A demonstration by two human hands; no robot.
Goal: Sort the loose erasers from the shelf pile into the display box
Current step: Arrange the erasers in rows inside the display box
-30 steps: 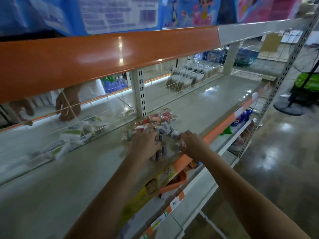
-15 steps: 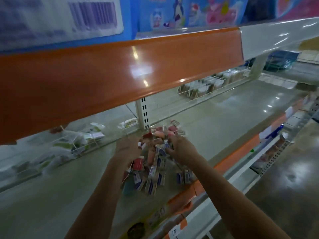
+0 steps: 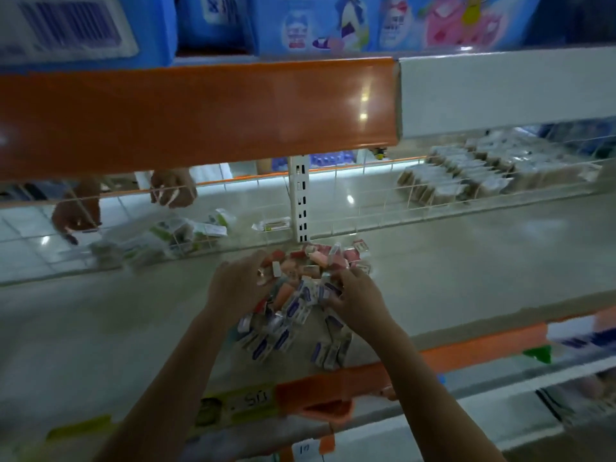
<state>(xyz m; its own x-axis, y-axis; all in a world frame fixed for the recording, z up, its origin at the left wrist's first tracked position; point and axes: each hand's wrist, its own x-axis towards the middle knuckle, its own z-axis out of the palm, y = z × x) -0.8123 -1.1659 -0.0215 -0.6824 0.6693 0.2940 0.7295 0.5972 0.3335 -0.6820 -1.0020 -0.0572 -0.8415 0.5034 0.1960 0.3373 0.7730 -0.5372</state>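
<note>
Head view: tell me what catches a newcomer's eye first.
The heap of small erasers in the middle of the grey shelf, with the left hand and right hand pressed in on either side. Above it runs a broad orange shelf edge, with blue cartoon boxes on top.

- An orange shelf edge [image 3: 200,111] spans the upper left of the frame, meeting a white one [image 3: 506,91] at upper right.
- Blue cartoon-printed boxes [image 3: 316,21] line the top.
- A perforated white upright [image 3: 301,198] stands at centre.
- Wire dividers [image 3: 383,211] cross the pale, glossy shelf [image 3: 483,258].
</note>
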